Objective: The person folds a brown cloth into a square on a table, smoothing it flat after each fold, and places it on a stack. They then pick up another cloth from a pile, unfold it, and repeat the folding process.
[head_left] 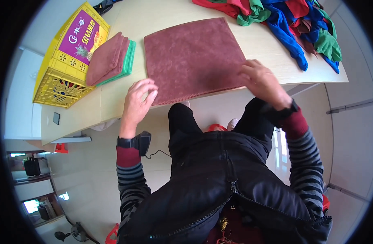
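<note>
We are facing a reddish-brown, nearly square plush cloth [190, 53], lying flat between our hands.
It is spreading away toward the far side of the pale wooden tabletop [131, 20], its stitched near hem running left to right along the table's near edge; we are seeing no clear long axis. Our left hand [139, 99] is hanging at the near left corner, thumb and fingers loosely parted, gripping nothing we can see. Our right hand [260, 79] is overlapping the near right corner with curled fingers, lying nearer to that side; whether it is pinching the edge, we cannot tell.
</note>
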Motion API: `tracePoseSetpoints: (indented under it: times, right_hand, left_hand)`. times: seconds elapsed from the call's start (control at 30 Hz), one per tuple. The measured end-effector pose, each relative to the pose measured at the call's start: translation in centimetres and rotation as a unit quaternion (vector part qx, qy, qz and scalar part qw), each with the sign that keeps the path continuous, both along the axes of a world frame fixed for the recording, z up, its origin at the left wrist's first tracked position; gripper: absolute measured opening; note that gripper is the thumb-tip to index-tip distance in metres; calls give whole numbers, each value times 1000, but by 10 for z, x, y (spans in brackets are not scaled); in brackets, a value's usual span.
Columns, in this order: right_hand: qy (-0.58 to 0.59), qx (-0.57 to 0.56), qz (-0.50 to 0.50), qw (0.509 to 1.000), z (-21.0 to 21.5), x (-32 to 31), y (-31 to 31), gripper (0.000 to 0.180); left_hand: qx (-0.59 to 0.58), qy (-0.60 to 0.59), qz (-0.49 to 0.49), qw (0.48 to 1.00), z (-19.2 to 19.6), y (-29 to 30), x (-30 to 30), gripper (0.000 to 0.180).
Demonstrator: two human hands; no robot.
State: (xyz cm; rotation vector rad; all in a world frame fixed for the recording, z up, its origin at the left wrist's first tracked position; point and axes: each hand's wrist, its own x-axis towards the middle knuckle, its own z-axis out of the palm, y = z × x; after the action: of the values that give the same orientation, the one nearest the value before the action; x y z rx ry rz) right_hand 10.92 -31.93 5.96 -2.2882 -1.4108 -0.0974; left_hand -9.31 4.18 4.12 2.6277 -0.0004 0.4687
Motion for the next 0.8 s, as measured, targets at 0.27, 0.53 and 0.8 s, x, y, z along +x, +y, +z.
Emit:
tracePoseSetpoints:
  times: [0.27, 0.53, 0.8]
  right_hand:
    - [-100, -31, 64, 992, -59, -26, 87, 52]
    - [-106, -58, 52, 991, -62, -29, 80, 64]
    - [-62, -67, 67, 994, -60, -23, 77, 62]
  left_hand:
    - [188, 76, -51, 978, -34, -4, 131, 58]
    - [181, 148, 17, 972, -57, 58, 197, 69]
    - [252, 182, 74, 948, -32, 46, 231, 68]
